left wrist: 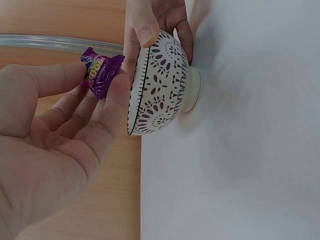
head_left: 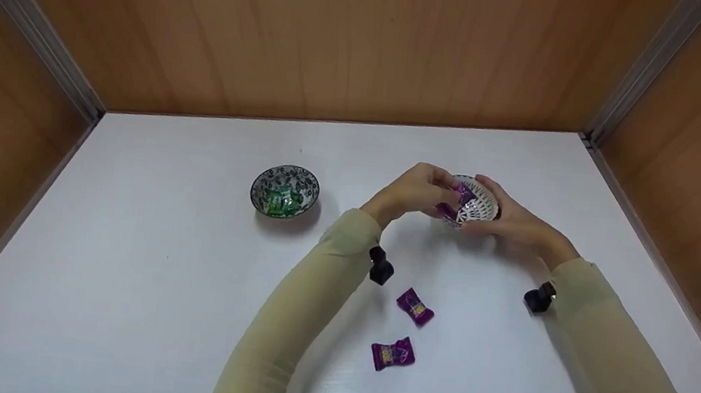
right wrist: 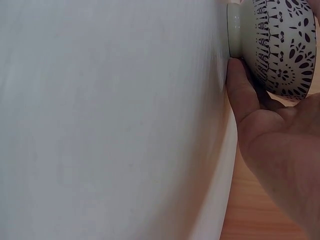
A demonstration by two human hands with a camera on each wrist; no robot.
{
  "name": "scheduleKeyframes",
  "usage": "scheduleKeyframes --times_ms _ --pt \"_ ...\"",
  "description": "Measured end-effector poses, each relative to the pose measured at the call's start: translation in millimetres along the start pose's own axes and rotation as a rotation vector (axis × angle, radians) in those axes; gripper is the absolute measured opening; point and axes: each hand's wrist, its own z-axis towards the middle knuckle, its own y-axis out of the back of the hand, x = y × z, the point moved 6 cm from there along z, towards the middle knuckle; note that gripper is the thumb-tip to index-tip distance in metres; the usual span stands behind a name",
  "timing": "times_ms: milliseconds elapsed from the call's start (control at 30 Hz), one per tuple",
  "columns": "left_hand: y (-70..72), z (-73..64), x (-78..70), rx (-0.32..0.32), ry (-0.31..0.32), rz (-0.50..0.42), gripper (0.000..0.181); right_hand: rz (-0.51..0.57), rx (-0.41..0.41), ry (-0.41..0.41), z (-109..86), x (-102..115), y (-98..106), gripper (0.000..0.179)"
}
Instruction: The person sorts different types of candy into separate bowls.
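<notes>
My left hand (head_left: pixel 419 189) pinches a purple-wrapped candy (left wrist: pixel 101 72) between thumb and fingers, just beside the rim of a white bowl with a dark pattern (left wrist: pixel 159 85). Around that bowl my right hand (head_left: pixel 514 223) is spread, thumb on one side and fingers on the other, gripping it. In the head view, purple wrapping (head_left: pixel 465 194) shows by the left fingers at the bowl's mouth; whether some of it lies inside is unclear. The right wrist view shows the bowl's foot (right wrist: pixel 234 30) close to the table, with fingers against its side.
Two more purple candies lie nearer on the table, one (head_left: pixel 415 307) beyond the other (head_left: pixel 393 354). To the left stands a second patterned bowl (head_left: pixel 266 181) with green-wrapped candies (head_left: pixel 283 202) inside. Wooden panels (head_left: pixel 341 39) border the white table (head_left: pixel 123 251).
</notes>
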Motion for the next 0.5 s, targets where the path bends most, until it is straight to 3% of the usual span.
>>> scheduleKeyframes --times_ms 200,500 --pt "-4.8 12.2 0.2 -0.037 0.021 0.031 0.02 -0.024 -0.008 -0.018 -1.1 -3 1 0.115" --pt "-7.2 22.6 6.0 -0.121 0.088 0.056 0.025 -0.008 0.002 0.019 -0.1 -1 0 0.112"
